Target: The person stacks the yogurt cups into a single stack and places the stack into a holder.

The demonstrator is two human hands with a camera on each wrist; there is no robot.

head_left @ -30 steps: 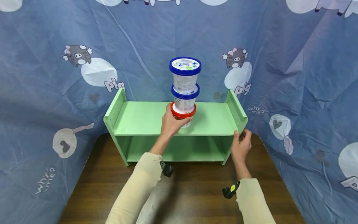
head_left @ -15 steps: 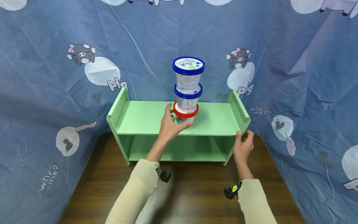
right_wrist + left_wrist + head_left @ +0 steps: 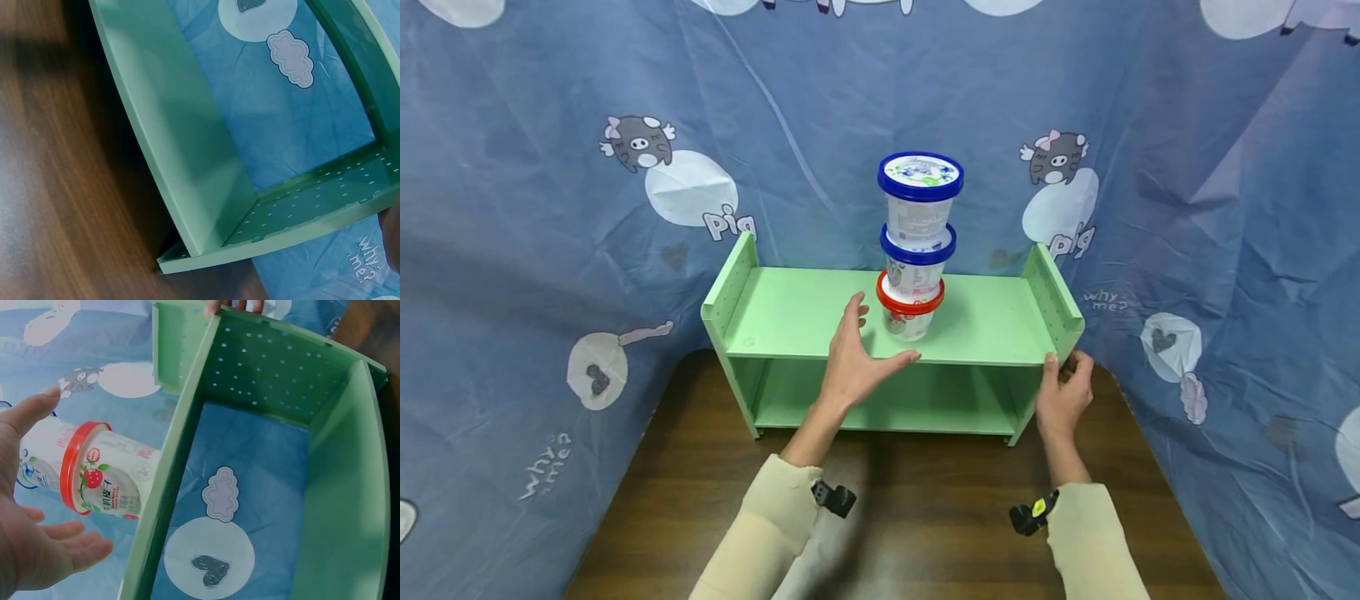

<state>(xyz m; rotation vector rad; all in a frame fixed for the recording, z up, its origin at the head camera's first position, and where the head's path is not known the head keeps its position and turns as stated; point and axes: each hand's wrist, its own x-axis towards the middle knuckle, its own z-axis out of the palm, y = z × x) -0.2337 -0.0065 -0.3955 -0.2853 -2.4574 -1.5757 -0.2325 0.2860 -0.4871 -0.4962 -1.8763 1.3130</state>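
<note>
Stack of three round plastic tubs [image 3: 916, 242], red-lidded tub [image 3: 909, 313] lowest, two blue-lidded above, upright on top board of pale green wooden two-tier shelf [image 3: 797, 321], right of centre. Left hand [image 3: 856, 358] just beside red-lidded tub, fingers spread and relaxed, holding nothing, small gap to tub. Right hand [image 3: 1063, 394] pinches shelf's right front corner, steadying it. Step judged: stack set down, grip let go. Next move calls for slow, straight hand withdrawal without brushing tall stack. Dark wooden table [image 3: 925, 533] beneath; blue pig-print cloth [image 3: 550, 208] behind.

Mint-green shelf [image 3: 805, 321], blue pig-print cloth [image 3: 550, 208]

By the open left hand [image 3: 853, 362]: red-lidded strawberry tub [image 3: 910, 312], two blue-lidded white tubs [image 3: 920, 218] above; dark brown wood table [image 3: 925, 500].
</note>
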